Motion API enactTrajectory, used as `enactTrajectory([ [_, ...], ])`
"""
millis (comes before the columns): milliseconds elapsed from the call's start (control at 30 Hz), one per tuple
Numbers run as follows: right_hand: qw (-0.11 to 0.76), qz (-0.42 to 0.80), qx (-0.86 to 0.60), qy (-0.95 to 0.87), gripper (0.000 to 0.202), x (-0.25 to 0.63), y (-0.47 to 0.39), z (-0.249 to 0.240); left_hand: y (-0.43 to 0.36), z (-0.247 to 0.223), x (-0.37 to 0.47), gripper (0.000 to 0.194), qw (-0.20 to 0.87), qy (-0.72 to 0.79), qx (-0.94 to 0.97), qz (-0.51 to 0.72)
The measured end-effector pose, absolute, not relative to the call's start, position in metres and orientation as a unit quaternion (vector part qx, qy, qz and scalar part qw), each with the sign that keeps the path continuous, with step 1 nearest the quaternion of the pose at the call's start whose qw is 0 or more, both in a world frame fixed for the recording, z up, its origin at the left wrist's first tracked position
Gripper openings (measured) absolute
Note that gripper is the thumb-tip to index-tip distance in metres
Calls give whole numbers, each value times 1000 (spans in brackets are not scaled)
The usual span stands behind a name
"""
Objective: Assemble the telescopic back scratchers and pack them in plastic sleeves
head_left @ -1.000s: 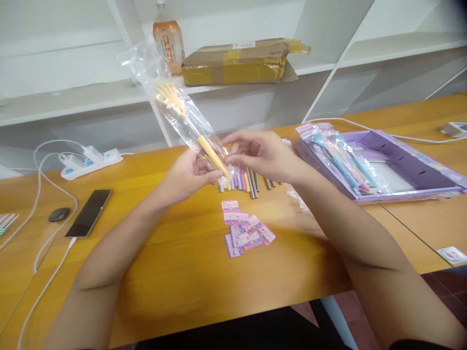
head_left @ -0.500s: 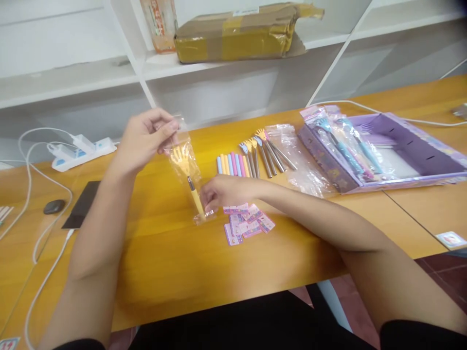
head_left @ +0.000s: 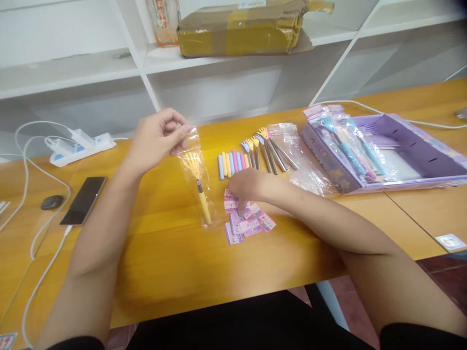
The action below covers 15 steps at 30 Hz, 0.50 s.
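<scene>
My left hand [head_left: 160, 138] pinches the top edge of a clear plastic bag [head_left: 209, 194]. Inside the bag is a yellow hand-shaped back scratcher [head_left: 203, 201], its claw end up and its handle hanging toward the table. Over a spread of small pink and purple printed cards [head_left: 251, 226] is my right hand [head_left: 248, 187], one finger stretched down onto them; its other fingers are partly hidden. Just beyond it lie several pastel handle tubes [head_left: 232, 163] in a row. Metal rods with coloured claw heads [head_left: 272, 153] rest to their right.
Clear bags [head_left: 310, 170] lie beside a purple box [head_left: 408, 182] holding bagged blue and pink scratchers [head_left: 346, 146]. On the left are a phone [head_left: 83, 200], a mouse [head_left: 52, 202], a power strip [head_left: 82, 150] and white cables. A taped carton [head_left: 241, 31] sits on the shelf.
My right hand has left the bag's lower end and moved right onto the cards. My left hand still holds the bag, slightly further right in view.
</scene>
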State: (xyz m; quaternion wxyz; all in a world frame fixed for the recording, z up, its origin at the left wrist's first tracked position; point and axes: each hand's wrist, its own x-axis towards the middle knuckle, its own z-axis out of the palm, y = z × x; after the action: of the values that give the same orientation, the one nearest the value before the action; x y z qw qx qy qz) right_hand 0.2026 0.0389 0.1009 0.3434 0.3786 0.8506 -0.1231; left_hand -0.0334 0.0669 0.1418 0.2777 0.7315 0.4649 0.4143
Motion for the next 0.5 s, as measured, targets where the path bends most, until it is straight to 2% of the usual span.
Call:
enactTrajectory([
  [267, 359, -141, 333, 860, 60, 206, 36, 107, 59, 147, -28, 19, 244, 467, 740, 419],
  [500, 309, -125, 376, 864, 51, 208, 37, 105, 56, 149, -25, 21, 239, 458, 739, 432],
])
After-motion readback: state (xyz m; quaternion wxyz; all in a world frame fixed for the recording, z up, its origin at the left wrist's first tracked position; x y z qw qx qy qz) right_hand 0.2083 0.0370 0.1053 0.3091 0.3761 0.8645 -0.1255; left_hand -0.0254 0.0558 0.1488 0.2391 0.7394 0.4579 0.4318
